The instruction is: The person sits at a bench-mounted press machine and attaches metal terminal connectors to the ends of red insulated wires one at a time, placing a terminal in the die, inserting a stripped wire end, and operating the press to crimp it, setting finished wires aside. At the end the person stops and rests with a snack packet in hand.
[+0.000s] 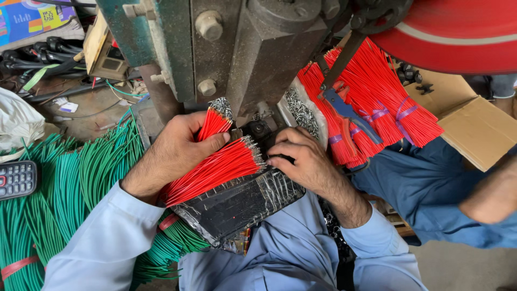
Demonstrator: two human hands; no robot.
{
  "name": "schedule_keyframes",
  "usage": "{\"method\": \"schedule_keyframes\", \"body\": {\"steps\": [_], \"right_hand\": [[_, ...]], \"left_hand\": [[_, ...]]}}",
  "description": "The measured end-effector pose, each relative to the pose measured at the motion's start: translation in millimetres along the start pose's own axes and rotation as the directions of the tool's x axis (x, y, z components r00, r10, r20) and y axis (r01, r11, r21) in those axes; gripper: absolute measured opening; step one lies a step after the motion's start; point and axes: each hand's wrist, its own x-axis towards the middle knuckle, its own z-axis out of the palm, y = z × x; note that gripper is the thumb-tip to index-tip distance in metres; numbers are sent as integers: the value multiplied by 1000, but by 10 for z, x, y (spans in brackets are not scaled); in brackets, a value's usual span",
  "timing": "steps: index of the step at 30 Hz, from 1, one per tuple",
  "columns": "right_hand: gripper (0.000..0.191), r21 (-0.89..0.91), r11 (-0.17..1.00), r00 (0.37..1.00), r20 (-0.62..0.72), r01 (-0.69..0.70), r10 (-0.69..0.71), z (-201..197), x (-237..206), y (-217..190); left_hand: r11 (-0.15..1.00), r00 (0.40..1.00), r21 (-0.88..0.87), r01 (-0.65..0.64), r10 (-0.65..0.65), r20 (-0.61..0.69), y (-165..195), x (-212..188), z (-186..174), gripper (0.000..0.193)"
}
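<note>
1. Far left: a dark keypad phone (16, 179) lay at the frame edge, just beside a large pile of green wires (81, 178) that ran under the left sleeve.
2. The left hand (172, 153) was closed around a bundle of red wires (215, 167). The thumb pressed across the top and the fingers were curled beneath, so the grip was firm and not open. A smaller tuft of the same red wires (214, 123) stood up between thumb and forefinger.
3. The bundle's long axis ran from lower left to upper right. Its metal-tipped ends (252, 150) pointed toward the right hand and the base of the press machine (253, 54). It rested over a black foil-wrapped pad (237, 202).
4. The right hand (301, 159) sat just beside the tipped ends, fingers bent down and pinched together at the machine's base. Whether it gripped 1 wire could not be told; the fingertips were hidden.
5. The right hand was nearer the tips; the left held the body of the bundle.
6. Right: more tied red wire bundles (388, 102), blue-handled pliers (350, 116), a cardboard box (474, 129), and another person's forearm (495, 194).
</note>
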Motion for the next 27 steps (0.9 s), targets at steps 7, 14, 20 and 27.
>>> {"method": "schedule_keyframes", "body": {"steps": [7, 14, 20, 27], "right_hand": [[11, 129, 991, 999, 39, -17, 12, 7, 3, 5], [10, 279, 947, 985, -32, -157, 172, 113, 41, 19], [12, 394, 919, 983, -165, -4, 75, 169, 123, 26], [13, 462, 886, 981, -189, 43, 51, 257, 229, 15]], "left_hand": [[1000, 1000, -5, -8, 8, -8, 6, -6, 8, 20], [1000, 1000, 8, -23, 23, 1, -83, 22, -19, 21], [998, 998, 2, -68, 68, 12, -83, 38, -24, 23], [1000, 999, 5, -26, 26, 30, -53, 16, -39, 22]]}}
